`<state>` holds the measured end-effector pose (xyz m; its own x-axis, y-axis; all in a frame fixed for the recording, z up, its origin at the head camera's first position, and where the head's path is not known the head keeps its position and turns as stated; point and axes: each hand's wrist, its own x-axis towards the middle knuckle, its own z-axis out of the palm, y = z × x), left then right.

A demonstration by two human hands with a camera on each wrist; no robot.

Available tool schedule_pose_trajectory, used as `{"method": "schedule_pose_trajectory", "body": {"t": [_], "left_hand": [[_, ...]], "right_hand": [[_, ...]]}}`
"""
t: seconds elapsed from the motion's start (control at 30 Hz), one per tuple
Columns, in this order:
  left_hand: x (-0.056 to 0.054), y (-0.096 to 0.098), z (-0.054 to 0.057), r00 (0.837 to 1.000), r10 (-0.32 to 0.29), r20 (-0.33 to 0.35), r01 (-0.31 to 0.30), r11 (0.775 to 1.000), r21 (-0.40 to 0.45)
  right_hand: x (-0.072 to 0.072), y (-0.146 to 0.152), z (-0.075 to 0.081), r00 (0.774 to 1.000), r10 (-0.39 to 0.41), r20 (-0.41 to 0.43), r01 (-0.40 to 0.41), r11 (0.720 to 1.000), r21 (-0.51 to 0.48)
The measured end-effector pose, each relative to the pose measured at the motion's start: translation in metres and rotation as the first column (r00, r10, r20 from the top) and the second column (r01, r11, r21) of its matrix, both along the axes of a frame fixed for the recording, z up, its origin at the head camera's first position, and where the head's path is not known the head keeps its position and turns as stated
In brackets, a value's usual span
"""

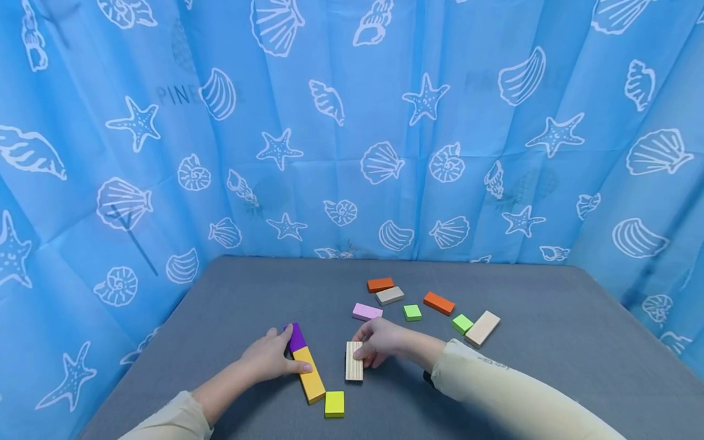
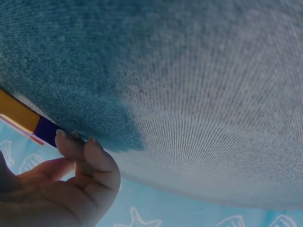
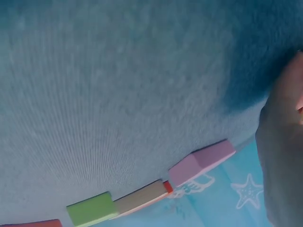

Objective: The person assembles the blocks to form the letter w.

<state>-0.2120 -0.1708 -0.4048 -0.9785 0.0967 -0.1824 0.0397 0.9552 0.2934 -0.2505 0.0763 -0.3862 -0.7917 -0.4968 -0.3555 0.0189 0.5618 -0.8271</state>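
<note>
A purple block (image 1: 297, 337) and a longer orange block (image 1: 309, 376) lie end to end in a slanted row. My left hand (image 1: 269, 359) rests along them, its curled fingers at the purple block and its thumb across the orange one. In the left wrist view, the curled fingertips (image 2: 71, 142) meet the purple block (image 2: 46, 131). To the right, my right hand (image 1: 379, 342) pinches a plain wooden block (image 1: 354, 362) with striped grain, thumb on its right edge. A yellow block (image 1: 334, 404) sits beside the orange block's near end.
Behind the right hand lie a pink block (image 1: 366, 312), a grey-beige block (image 1: 390, 296), red-orange blocks (image 1: 381, 285), green blocks (image 1: 412, 313) and a pale wooden block (image 1: 483, 329). A blue shell-print curtain (image 1: 341, 165) borders the grey table (image 1: 247, 293).
</note>
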Motion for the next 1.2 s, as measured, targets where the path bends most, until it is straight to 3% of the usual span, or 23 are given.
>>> {"method": "schedule_pose_trajectory", "body": {"t": [0.27, 1.2], "left_hand": [[-0.001, -0.001, -0.001, 1.0, -0.007, -0.006, 0.007, 1.0, 0.015], [0.0, -0.001, -0.002, 1.0, 0.005, 0.002, -0.005, 1.0, 0.016]], "right_hand": [[0.008, -0.001, -0.004, 0.994, 0.041, -0.099, -0.031, 0.995, 0.098], [0.013, -0.004, -0.005, 0.99, 0.073, -0.123, -0.054, 0.987, 0.15]]}}
